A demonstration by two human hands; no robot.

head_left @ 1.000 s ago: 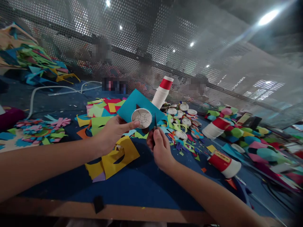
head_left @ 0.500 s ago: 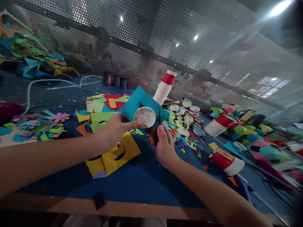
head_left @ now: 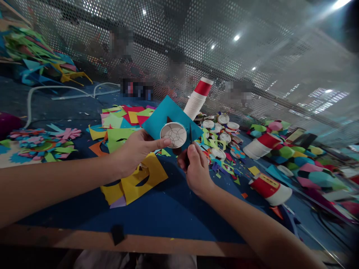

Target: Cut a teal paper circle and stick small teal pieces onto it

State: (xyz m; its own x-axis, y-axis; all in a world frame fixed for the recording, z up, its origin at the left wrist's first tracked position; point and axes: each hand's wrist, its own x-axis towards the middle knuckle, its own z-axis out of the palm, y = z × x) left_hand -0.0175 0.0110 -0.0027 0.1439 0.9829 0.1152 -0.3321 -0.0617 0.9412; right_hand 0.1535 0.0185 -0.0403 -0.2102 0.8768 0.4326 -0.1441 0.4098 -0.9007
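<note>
My left hand (head_left: 140,151) pinches a sheet of blue paper (head_left: 161,112) with a round white disc (head_left: 175,133) lying against it, thumb on the disc's face. Curved lines are drawn across the disc. In my right hand (head_left: 198,166) is a pair of scissors (head_left: 190,133), its fingers closed round the handles, which are mostly hidden. A dark blade points upward across the blue sheet, just right of the disc. Below my left hand, yellow paper (head_left: 157,173) with round cut-outs lies on the table.
Behind the blue sheet leans a stack of paper cups (head_left: 198,97). Paper scraps and white discs (head_left: 224,119) are heaped to its right. Red-and-white cups (head_left: 270,188) lie at the right, near coloured paper balls (head_left: 303,164). Paper flowers (head_left: 46,145) sit at the left.
The view has shifted slightly. The blue sheet and disc sit a little higher and to the right, held the same way; the scissors stay beside the disc.
</note>
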